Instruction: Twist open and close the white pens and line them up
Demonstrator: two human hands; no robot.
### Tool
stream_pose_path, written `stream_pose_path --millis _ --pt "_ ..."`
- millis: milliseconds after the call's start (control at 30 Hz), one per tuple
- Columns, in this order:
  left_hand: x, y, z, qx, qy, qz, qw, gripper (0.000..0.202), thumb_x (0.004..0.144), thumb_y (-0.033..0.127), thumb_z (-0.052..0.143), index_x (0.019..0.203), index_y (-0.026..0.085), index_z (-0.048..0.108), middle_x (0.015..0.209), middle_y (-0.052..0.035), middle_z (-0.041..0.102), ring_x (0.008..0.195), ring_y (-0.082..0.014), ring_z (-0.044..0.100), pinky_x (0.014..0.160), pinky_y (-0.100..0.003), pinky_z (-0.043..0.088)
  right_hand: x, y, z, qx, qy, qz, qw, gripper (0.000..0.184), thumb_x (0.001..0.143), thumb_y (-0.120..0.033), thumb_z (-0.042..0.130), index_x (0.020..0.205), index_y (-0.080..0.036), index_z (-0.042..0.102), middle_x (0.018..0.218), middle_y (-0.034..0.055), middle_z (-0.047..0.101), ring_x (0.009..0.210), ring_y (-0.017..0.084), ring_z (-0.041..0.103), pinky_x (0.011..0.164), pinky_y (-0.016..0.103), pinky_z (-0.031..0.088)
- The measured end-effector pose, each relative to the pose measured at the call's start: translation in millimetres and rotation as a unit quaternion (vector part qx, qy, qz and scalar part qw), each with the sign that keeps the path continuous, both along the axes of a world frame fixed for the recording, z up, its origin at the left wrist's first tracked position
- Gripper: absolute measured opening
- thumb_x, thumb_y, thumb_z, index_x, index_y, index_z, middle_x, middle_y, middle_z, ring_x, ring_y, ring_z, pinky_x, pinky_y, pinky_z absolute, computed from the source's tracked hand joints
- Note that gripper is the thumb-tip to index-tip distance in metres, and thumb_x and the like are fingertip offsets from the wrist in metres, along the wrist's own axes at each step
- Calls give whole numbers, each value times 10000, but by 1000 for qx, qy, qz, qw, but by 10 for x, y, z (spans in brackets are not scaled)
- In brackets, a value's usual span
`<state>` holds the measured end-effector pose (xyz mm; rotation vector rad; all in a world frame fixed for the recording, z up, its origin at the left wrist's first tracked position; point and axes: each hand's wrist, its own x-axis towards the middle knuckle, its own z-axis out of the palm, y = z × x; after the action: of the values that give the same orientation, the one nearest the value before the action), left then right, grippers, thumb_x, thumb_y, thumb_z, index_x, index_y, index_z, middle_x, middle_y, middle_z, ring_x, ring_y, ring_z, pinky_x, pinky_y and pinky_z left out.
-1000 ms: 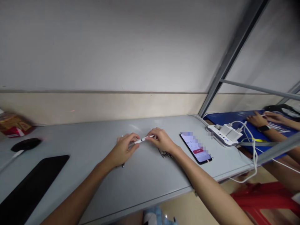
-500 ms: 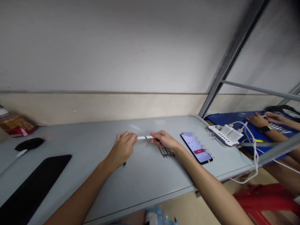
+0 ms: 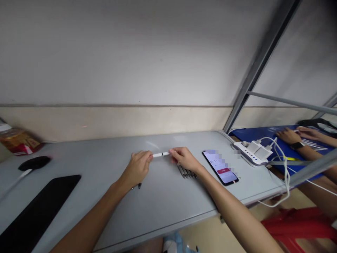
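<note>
My left hand [image 3: 137, 168] and my right hand [image 3: 184, 159] each pinch one end of a thin white pen [image 3: 160, 154], held level just above the grey table [image 3: 158, 196]. Both hands are closed on it. A row of several dark pens [image 3: 187, 172] lies on the table under my right wrist. Another dark pen tip [image 3: 139, 185] shows below my left hand.
A lit phone [image 3: 220, 167] lies right of my right hand. A white power strip [image 3: 252, 151] with chargers and cables sits at the table's right end. A black tablet [image 3: 34, 211], a black mouse [image 3: 34, 163] and a snack bag [image 3: 18, 141] are at the left. Another person's hands [image 3: 297, 135] work on a blue table.
My hands have drawn slightly apart, showing more of the white pen between them. The pen sits a little lower than a second ago.
</note>
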<state>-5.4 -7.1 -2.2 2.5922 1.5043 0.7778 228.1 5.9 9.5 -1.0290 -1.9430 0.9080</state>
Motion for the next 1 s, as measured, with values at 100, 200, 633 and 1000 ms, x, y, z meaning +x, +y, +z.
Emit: stream_pose_path --millis 100,200,633,1000 --pt "20 -19 6 -14 6 0 1000 284 976 298 284 881 208 536 790 -11 594 768 -181 534 772 -339 329 16 19 -18 19 15 8 1000 229 868 -368 558 934 -168 649 765 16 606 690 131 531 622 235 399" --pt "47 -39 16 -26 1 -3 1000 299 982 327 277 903 213 542 825 -14 607 807 -184 540 782 -342 320 27 26 -25 14 26 -5 1000 270 817 -366 628 1012 -180 637 835 25 619 722 136 546 639 238 411" --pt "10 -18 -41 -27 2 -8 1000 269 980 360 294 1045 223 517 934 -39 638 854 -196 562 850 -368 312 33 28 -30 16 -5 4 1000 216 867 -320 540 908 -155 672 793 34 637 708 137 539 656 249 415" --pt "27 -30 -32 -13 35 -9 999 342 994 313 241 855 208 535 837 -23 619 818 -183 544 766 -329 292 23 10 -40 96 -41 -8 995 113 836 -229 599 876 -185 695 854 39 671 746 148 582 678 252 434"
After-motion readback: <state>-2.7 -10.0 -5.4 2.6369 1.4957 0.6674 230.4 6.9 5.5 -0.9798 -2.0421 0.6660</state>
